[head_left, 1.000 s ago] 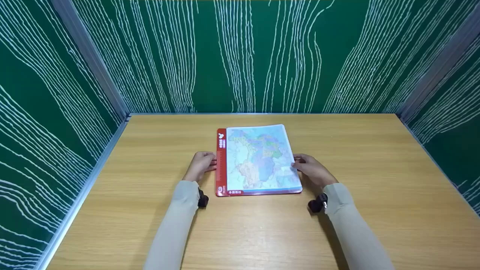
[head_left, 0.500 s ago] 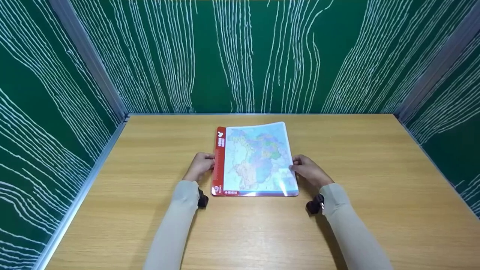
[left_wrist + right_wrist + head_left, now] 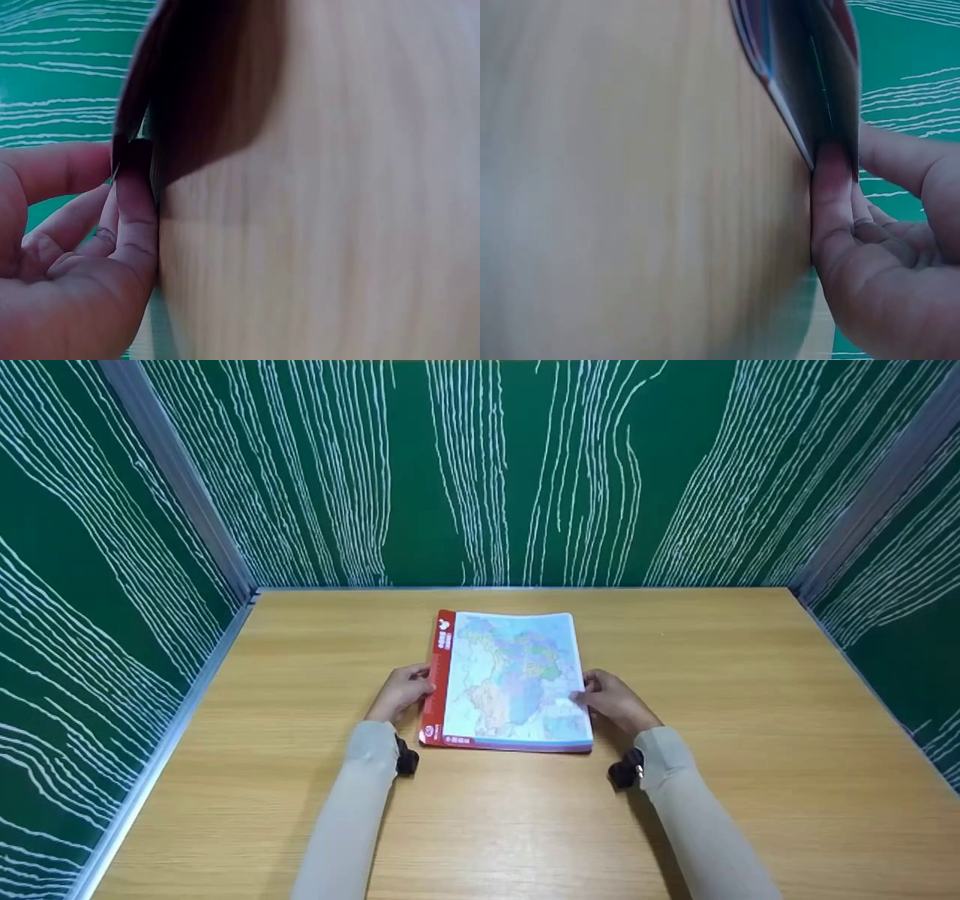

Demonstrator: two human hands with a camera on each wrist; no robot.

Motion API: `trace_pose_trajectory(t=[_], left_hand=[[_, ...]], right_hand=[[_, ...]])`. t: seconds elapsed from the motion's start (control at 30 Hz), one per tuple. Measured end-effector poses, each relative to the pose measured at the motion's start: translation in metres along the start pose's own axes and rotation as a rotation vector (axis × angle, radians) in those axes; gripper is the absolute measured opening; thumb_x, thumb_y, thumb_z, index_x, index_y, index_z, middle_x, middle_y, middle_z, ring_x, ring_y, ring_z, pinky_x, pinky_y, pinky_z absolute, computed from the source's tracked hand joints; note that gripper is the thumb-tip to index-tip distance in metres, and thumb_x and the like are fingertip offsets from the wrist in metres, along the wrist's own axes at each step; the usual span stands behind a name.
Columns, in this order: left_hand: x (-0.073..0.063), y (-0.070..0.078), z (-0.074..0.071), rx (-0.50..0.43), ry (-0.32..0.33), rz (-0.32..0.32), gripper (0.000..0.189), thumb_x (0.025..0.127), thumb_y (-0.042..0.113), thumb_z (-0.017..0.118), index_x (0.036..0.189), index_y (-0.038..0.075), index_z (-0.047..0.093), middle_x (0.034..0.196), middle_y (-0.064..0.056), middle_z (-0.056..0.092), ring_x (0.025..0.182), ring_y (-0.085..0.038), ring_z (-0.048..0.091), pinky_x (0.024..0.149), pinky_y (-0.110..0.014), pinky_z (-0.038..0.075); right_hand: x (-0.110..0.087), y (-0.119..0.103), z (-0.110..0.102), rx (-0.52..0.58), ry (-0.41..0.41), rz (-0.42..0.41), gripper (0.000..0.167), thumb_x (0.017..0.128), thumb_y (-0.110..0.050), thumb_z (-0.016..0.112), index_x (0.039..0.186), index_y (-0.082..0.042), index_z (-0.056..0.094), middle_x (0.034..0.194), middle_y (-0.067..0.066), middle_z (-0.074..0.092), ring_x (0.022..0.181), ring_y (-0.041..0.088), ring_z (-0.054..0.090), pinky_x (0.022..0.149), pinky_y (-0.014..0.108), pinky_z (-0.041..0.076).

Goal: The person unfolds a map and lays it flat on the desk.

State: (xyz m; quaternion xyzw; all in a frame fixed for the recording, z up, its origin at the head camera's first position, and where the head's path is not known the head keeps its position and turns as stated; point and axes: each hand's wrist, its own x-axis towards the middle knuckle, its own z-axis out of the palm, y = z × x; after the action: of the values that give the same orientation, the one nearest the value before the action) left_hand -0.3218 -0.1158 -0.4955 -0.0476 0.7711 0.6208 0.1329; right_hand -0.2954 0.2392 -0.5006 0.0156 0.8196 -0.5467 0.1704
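Observation:
A map [image 3: 517, 679] printed on a glossy sheet with a red strip down its left side lies at the table's middle, its near edge showing some thickness. My left hand [image 3: 403, 690] pinches the red strip, thumb on top. In the left wrist view, a finger [image 3: 136, 202] reaches under the raised edge of the map [image 3: 139, 82]. My right hand [image 3: 619, 699] pinches the opposite edge, thumb above. The right wrist view shows a finger [image 3: 832, 195] beneath the upper layer of the map [image 3: 840, 82], with another layer parted from it below.
The wooden table [image 3: 495, 832] extends around the map on all sides. Green panels [image 3: 420, 472] with white wavy lines stand behind and at both sides, joined by grey posts [image 3: 184, 480]. A black wrist camera [image 3: 626, 769] sits on each wrist.
The map has shifted slightly left, and its far right corner rose, then came down again. My left thumb now lies over the red strip; my right hand has moved slightly left.

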Motion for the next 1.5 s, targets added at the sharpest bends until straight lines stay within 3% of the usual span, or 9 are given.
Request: trace_pose_trajectory(t=[0.2, 0.53, 0.77, 1.0, 1.3, 1.5], left_hand=[[-0.0031, 0.0003, -0.0005, -0.035, 0.024, -0.037, 0.052, 0.084, -0.006, 0.057, 0.135, -0.004, 0.051, 0.111, -0.018, 0.061, 0.082, -0.015, 0.058, 0.068, -0.022, 0.051], [-0.0036, 0.0018, -0.0013, -0.106, 0.025, -0.083, 0.046, 0.082, -0.010, 0.054, 0.127, -0.004, 0.060, 0.122, -0.023, 0.063, 0.088, -0.018, 0.062, 0.073, -0.027, 0.056], [-0.0023, 0.0021, -0.0023, -0.064, 0.037, -0.087, 0.044, 0.082, -0.009, 0.054, 0.125, -0.003, 0.061, 0.117, -0.019, 0.063, 0.084, -0.016, 0.059, 0.066, -0.023, 0.052], [-0.0016, 0.0007, -0.0025, -0.068, 0.033, -0.047, 0.047, 0.082, -0.011, 0.050, 0.129, -0.008, 0.055, 0.106, -0.015, 0.062, 0.071, -0.009, 0.053, 0.061, -0.018, 0.047], [-0.0043, 0.0030, -0.0026, -0.057, 0.037, -0.075, 0.053, 0.082, -0.012, 0.049, 0.135, -0.008, 0.049, 0.130, -0.022, 0.056, 0.082, -0.013, 0.055, 0.066, -0.019, 0.049], [-0.0043, 0.0038, -0.0035, -0.069, 0.031, -0.077, 0.053, 0.082, -0.011, 0.049, 0.135, -0.008, 0.048, 0.130, -0.022, 0.055, 0.082, -0.014, 0.054, 0.065, -0.018, 0.048]], right_hand=[[0.0002, 0.0003, 0.0007, 0.005, 0.020, 0.014, 0.038, 0.094, -0.013, 0.060, 0.122, 0.004, 0.042, 0.094, 0.004, 0.046, 0.076, 0.015, 0.046, 0.063, 0.023, 0.040], [-0.0019, 0.0035, -0.0032, 0.049, -0.009, -0.017, 0.029, 0.094, -0.013, 0.060, 0.113, -0.002, 0.042, 0.087, 0.001, 0.043, 0.072, 0.014, 0.043, 0.063, 0.024, 0.039], [-0.0015, 0.0035, -0.0039, 0.068, 0.003, -0.017, 0.026, 0.093, -0.012, 0.061, 0.111, -0.003, 0.044, 0.086, 0.000, 0.045, 0.071, 0.012, 0.044, 0.061, 0.023, 0.039], [-0.0026, 0.0042, -0.0035, 0.114, -0.010, -0.030, 0.025, 0.094, -0.009, 0.058, 0.112, -0.001, 0.042, 0.086, -0.001, 0.045, 0.070, 0.010, 0.044, 0.061, 0.022, 0.039], [-0.0062, 0.0012, -0.0026, 0.114, 0.006, -0.014, 0.023, 0.094, -0.010, 0.059, 0.108, -0.002, 0.043, 0.084, -0.001, 0.045, 0.070, 0.012, 0.044, 0.061, 0.024, 0.039], [-0.0053, 0.0010, -0.0031, 0.117, 0.027, 0.000, 0.024, 0.094, -0.011, 0.060, 0.109, -0.002, 0.045, 0.084, -0.002, 0.047, 0.070, 0.012, 0.045, 0.061, 0.024, 0.039]])
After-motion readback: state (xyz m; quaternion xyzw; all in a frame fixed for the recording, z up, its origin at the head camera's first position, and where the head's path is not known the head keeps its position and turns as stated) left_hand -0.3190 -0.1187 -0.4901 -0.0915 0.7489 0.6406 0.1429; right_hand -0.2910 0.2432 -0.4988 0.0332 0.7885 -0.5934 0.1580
